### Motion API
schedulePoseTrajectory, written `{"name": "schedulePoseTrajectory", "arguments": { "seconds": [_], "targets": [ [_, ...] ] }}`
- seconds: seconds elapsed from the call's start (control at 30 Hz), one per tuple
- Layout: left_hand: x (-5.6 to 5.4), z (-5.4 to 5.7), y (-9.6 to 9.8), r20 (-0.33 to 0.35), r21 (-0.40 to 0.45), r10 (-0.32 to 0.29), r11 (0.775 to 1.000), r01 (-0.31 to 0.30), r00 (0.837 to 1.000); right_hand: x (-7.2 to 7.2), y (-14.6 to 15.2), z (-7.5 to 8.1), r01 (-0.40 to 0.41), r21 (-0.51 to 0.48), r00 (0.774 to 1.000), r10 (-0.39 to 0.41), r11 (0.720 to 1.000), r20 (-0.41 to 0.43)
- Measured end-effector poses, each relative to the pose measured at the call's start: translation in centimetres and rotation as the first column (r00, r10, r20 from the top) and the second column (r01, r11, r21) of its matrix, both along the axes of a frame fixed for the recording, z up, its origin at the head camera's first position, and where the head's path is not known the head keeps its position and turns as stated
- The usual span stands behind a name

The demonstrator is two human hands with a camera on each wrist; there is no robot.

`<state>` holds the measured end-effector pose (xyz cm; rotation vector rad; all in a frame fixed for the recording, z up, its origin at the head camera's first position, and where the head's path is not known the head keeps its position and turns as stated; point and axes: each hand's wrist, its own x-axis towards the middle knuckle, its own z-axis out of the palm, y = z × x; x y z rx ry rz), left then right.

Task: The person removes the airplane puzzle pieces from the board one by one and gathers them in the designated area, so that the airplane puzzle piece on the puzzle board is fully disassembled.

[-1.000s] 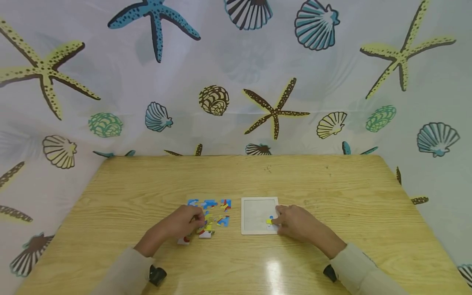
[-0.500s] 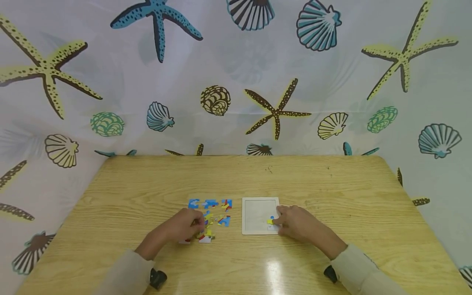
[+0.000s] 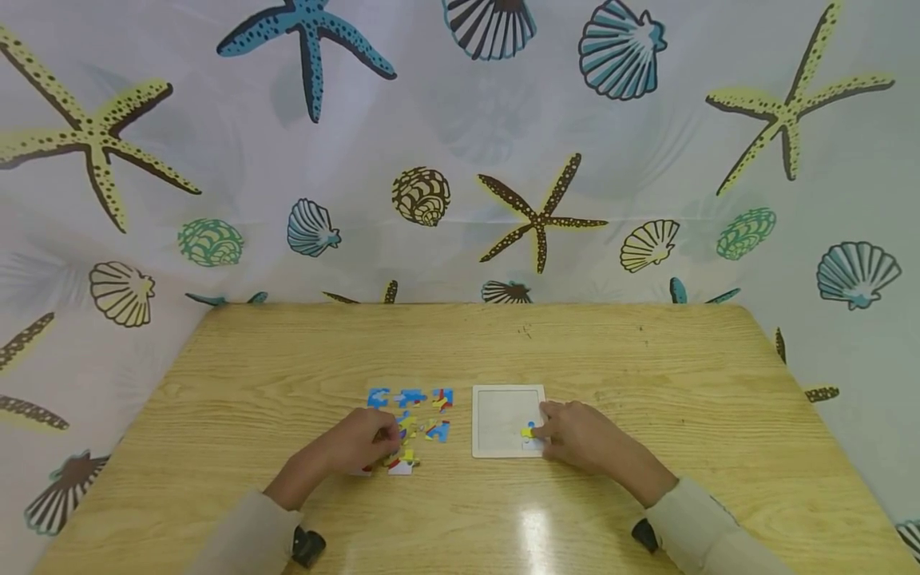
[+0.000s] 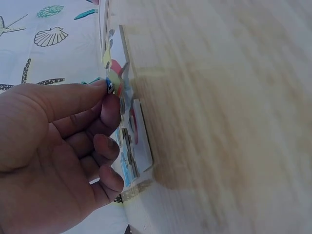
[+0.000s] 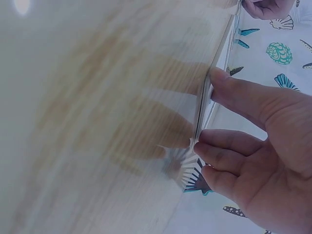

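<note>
My left hand (image 3: pixel 357 441) is over a group of loose jigsaw pieces (image 3: pixel 411 397), mostly blue, yellow, red and white. Seen from the left wrist, its thumb and index finger pinch a small jigsaw piece (image 4: pixel 110 87), shown nearly edge-on; the other fingers are loosely curled. To the right lies a square white puzzle tray (image 3: pixel 475 423). My right hand (image 3: pixel 580 434) holds the tray at its near right corner, fingers along the right edge. A yellow, blue and white jigsaw piece (image 3: pixel 528 432) lies inside that corner, partly hidden by the fingertips.
The wooden table (image 3: pixel 460 343) carries the pieces and the tray side by side. A white cloth (image 3: pixel 345 144) printed with starfish and shells hangs behind and along both sides. Dark bands (image 3: pixel 307 546) sit at both wrists.
The view has shifted very slightly. My left hand has edged a little toward me over the pieces; the right hand stays at the tray's corner.
</note>
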<state>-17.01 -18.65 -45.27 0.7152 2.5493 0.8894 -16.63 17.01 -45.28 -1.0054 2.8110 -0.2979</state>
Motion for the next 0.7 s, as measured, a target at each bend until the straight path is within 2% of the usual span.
{"name": "schedulePoseTrajectory", "arguments": {
  "seconds": [0.27, 0.43, 0.7],
  "targets": [
    [0.0, -0.2, 0.0, -0.032, -0.018, -0.005, 1.0, 0.004, 0.999, -0.1, 0.1, 0.0, -0.014, -0.008, 1.0, 0.014, 1.0, -0.011],
    [-0.2, -0.4, 0.1, -0.013, -0.008, 0.01, 1.0, -0.01, 1.0, 0.0, 0.2, 0.1, -0.028, -0.01, 0.999, 0.028, 1.0, -0.025],
    [-0.5, 0.2, 1.1, -0.007, -0.01, 0.004, 1.0, -0.004, 1.0, 0.1, 0.2, 0.1, -0.025, 0.028, 0.999, 0.026, 0.999, -0.036]
  ]
}}
